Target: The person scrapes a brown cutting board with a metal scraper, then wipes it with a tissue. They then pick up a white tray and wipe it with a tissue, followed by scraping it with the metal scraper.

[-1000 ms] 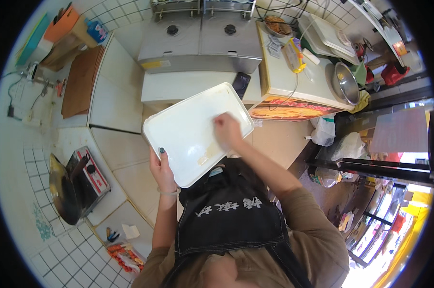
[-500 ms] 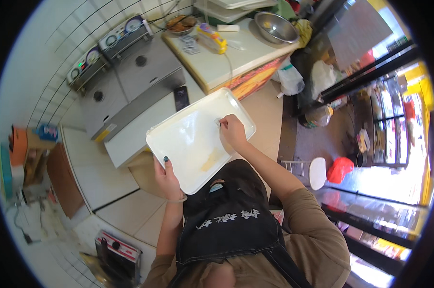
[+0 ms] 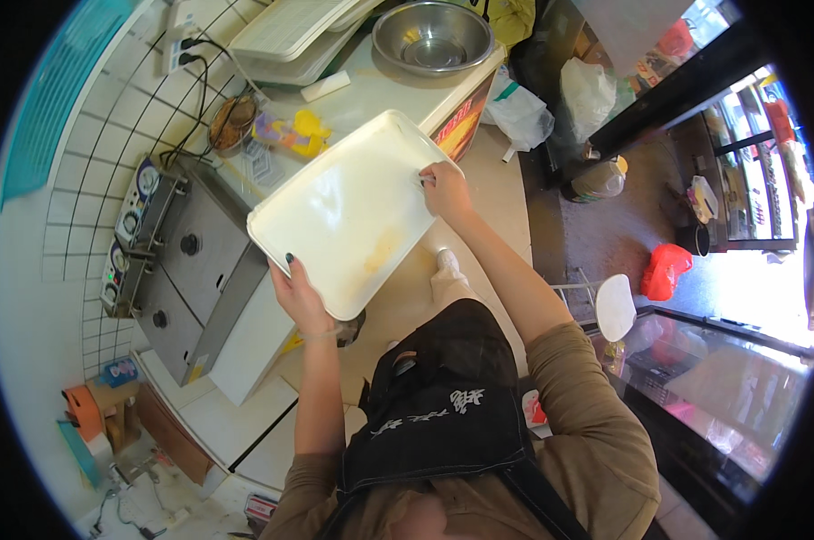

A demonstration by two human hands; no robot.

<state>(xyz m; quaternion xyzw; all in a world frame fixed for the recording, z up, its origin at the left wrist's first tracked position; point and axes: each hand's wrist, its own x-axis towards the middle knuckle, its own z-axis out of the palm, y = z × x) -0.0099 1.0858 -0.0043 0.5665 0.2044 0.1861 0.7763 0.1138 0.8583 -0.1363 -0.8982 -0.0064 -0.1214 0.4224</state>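
A white rectangular tray (image 3: 335,202) is held tilted in front of me, with a yellowish stain on its surface toward the near side. My left hand (image 3: 301,301) grips its lower left edge, the dark-nailed thumb on top and the other fingers hidden underneath. My right hand (image 3: 445,191) is closed at the tray's right end, with its fingertips curled over the inner surface by the rim. What those fingers hold, if anything, is too small to make out.
To the left stands a steel double-lidded appliance (image 3: 186,261) with dials. The counter ahead holds a metal bowl (image 3: 434,38), stacked white trays (image 3: 294,31), a wire strainer (image 3: 231,124) and a yellow package (image 3: 308,133). A white stool (image 3: 615,306) and red bag (image 3: 666,272) are at right.
My view has turned toward the counter. The tray is further up and left in the picture, still in my left hand. My right hand has shifted from the tray's inner surface toward its right rim.
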